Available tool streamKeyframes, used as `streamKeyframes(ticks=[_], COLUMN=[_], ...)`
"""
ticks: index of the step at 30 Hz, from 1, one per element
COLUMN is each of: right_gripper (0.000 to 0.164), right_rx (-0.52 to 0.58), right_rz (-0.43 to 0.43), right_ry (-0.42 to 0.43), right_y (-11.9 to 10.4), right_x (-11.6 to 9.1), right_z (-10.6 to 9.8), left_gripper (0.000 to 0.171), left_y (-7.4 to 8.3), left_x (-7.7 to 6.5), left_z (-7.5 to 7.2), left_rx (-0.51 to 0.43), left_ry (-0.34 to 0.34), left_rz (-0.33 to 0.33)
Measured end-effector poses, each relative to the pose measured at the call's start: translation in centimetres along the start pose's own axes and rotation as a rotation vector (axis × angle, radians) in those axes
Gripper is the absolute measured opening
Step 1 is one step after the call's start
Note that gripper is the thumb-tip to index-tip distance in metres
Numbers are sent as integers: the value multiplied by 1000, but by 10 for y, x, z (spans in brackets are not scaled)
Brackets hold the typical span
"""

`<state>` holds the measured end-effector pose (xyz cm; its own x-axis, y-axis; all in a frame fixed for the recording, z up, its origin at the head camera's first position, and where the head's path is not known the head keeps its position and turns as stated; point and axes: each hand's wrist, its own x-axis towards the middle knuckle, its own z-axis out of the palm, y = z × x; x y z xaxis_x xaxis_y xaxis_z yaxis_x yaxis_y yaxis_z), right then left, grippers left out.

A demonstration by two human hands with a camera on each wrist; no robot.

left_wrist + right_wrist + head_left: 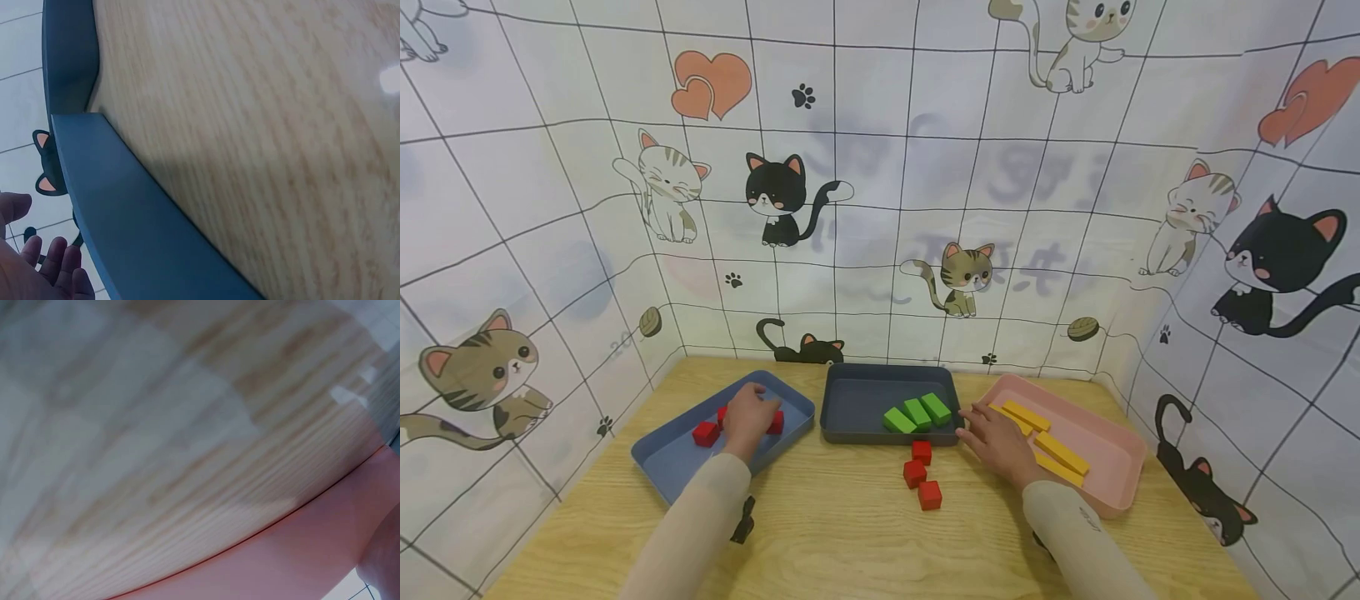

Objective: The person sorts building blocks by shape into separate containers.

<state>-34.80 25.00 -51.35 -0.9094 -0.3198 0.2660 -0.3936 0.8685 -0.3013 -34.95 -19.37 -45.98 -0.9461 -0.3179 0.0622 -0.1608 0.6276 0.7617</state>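
My left hand [751,419] hovers above the blue tray [658,462], among red cubes [705,433] lying in it. In the left wrist view its fingers [55,262] are spread and loosely bent beyond the tray's wall, with nothing seen between them. My right hand [1002,442] is over the left edge of the pink tray [1112,487], fingers loosely extended, partly covering the yellow blocks [1062,452] there. Three red cubes [914,473] sit on the table between the hands. The right wrist view shows only a sliver of that hand, so its fingers are hidden there.
The dark grey tray [857,400] stands at the middle back, with three green blocks [917,412] leaning at its right side. All the trays rest on a wooden table [850,542]. A cat-patterned cloth [865,208] encloses the back and both sides.
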Motion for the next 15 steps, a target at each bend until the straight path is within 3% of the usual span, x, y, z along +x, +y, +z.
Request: streamKeyframes(ticks=[7,15], right_gripper=[54,55], right_rx=[1,0], right_rz=[-5,2], right_ry=[8,9], right_y=[1,0], right_x=[0,1], right_z=[1,1], left_gripper=[48,43], left_y=[10,26], left_x=[1,-6], left_z=[5,14], left_rx=[-19,-54], left_ry=[-10,-15], left_rz=[82,130])
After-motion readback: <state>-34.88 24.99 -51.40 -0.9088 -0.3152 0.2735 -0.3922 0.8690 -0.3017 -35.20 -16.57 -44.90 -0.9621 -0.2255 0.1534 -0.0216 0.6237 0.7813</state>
